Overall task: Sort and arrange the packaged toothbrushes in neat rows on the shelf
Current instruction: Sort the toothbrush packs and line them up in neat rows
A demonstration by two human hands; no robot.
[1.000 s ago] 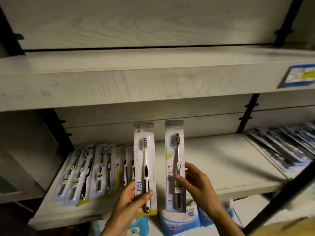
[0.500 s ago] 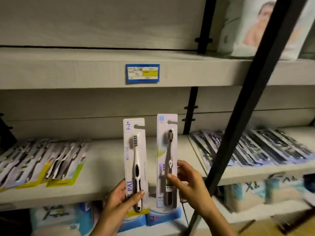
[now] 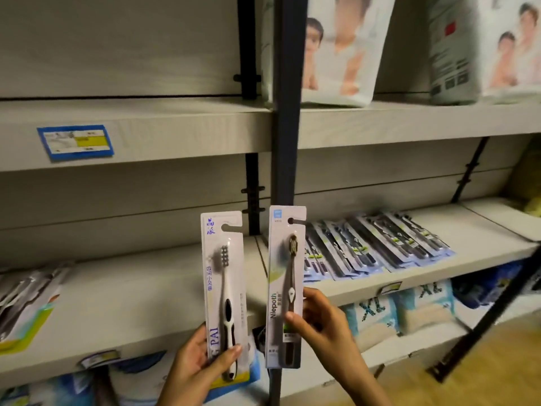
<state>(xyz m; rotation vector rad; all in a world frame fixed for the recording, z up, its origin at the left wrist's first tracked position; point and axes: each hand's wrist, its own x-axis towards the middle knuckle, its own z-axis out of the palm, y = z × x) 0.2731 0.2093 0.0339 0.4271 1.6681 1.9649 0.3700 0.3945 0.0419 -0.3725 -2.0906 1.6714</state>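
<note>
Centre frame, the left hand (image 3: 199,361) grips the PAI pack (image 3: 224,288) and the right hand (image 3: 325,326) pinches the Niepoth pack (image 3: 285,288), both upright in front of the shelf (image 3: 131,312). The likely slip is filing one in the wrong row, since the cards look alike. The dark row (image 3: 374,247) lies right of centre.

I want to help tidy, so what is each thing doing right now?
PAI pack: upright, gripped by left hand.
Niepoth pack: upright, pinched by right hand.
Right shelf packs: lying flat, overlapping in a row.
Left shelf packs: lying flat, blurred.
Price label: stuck on shelf edge.
</note>
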